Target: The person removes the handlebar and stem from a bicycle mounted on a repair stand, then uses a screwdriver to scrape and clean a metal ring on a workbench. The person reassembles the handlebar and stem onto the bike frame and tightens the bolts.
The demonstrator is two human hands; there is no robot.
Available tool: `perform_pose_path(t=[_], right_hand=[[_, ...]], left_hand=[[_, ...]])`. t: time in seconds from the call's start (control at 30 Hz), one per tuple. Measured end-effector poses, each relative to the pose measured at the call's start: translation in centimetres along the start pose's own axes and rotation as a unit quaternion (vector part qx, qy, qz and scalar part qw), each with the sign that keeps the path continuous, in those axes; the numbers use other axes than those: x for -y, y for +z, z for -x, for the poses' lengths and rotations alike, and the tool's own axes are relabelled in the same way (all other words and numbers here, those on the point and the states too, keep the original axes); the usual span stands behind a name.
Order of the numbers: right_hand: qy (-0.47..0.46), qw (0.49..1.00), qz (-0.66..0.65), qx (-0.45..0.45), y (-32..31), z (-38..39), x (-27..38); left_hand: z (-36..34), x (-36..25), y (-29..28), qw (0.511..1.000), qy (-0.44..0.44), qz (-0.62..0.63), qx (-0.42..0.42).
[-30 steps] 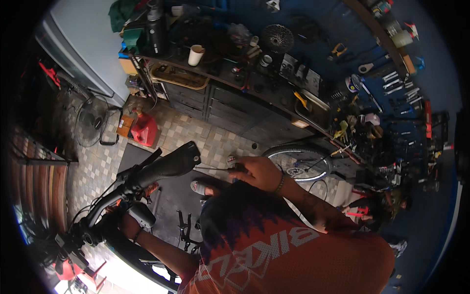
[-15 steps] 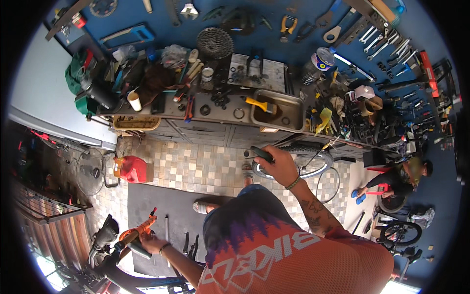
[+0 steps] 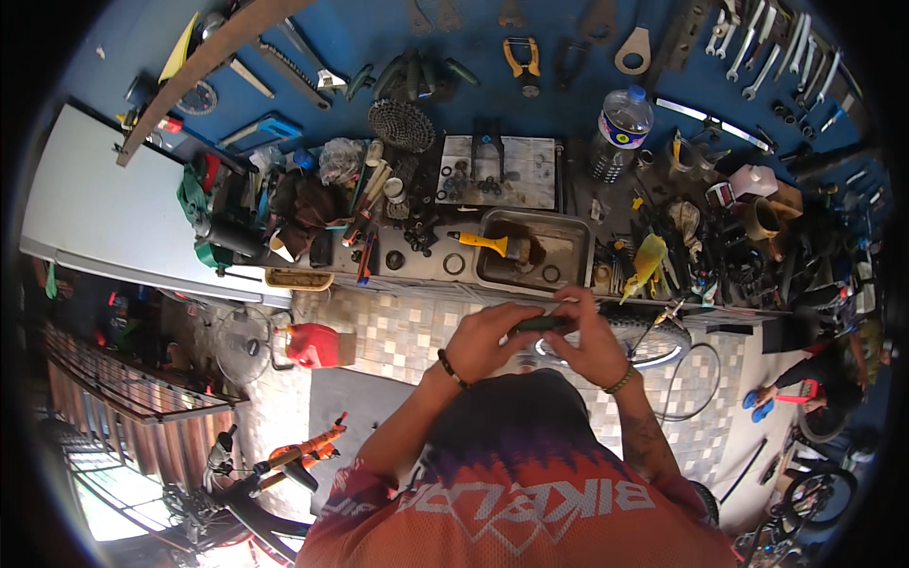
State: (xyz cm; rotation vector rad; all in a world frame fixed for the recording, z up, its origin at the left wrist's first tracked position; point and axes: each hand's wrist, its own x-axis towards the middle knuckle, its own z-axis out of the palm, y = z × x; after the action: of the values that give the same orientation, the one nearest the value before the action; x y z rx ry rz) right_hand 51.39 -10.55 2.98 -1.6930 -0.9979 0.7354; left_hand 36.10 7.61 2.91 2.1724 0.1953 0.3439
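My left hand (image 3: pixel 481 339) and my right hand (image 3: pixel 595 346) meet in front of my body, just short of the bench edge. Between them lies a short dark green tool (image 3: pixel 538 324), roughly level, with the fingers of both hands closed on it. Its ends are covered by fingers, so its exact kind does not show. Beyond the hands, a metal tray (image 3: pixel 584 248) on the bench holds a yellow-handled brush (image 3: pixel 483 242) and a dark ring. At the lower left stands a bicycle with an orange fork (image 3: pixel 303 447), apart from both hands.
The cluttered workbench (image 3: pixel 426 275) runs across the front, under a blue wall of hung tools. A bicycle wheel (image 3: pixel 653 343) leans below it on the right. A red container (image 3: pixel 312 346) and a fan (image 3: pixel 243 346) stand left. Another person (image 3: pixel 833 364) sits far right.
My left hand has left the bicycle at the lower left and come up to the green tool in my right hand. The view has shifted, bringing the bench lower in the picture.
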Motion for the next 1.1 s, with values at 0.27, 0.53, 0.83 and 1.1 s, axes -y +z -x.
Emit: perform_pose_path(t=[0.27,0.53,0.83,1.1], right_hand=[[0.028,0.969,-0.005,-0.246,-4.9,4.0,-2.6],[0.129,0.927,0.07,-0.346,-4.7,7.0,-3.4],[0.165,0.886,0.05,-0.43,2.9,1.7,-1.1],[0.165,0.881,0.051,-0.44,7.4,-2.0,0.4]], left_hand=[[-15.5,3.0,-13.6,0.973,-0.01,0.064,-0.223],[-29.0,10.2,-23.6,0.907,-0.053,-0.301,-0.291],[-32.5,11.7,-24.1,0.886,-0.077,-0.403,-0.217],[-32.8,10.9,-24.5,0.877,-0.029,-0.438,-0.196]])
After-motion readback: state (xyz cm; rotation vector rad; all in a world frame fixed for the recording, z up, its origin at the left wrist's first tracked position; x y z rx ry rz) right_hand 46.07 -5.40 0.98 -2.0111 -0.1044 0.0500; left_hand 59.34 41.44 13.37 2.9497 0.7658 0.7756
